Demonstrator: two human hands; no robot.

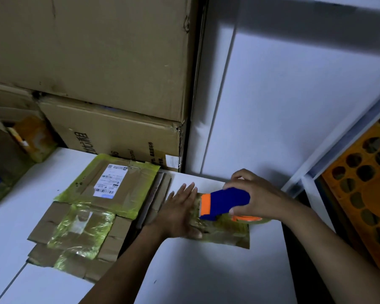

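Left hand point(180, 210) presses one taped parcel point(224, 231) with fingers straight and spread; right hand point(253, 195) grips one tape dispenser point(223, 204).

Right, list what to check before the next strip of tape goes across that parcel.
1. Left hand flat on the parcel, pinning it: ok.
2. Right hand grip curled round the tape dispenser: ok.
3. Dispenser's toothed orange edge touching the parcel: cannot tell.
4. Left fingertips away from that edge: not ok, they lie close beside it.
5. Tape left on the roll: cannot tell, mostly hidden under the hand.
6. Parcel wholly on the table: ok.
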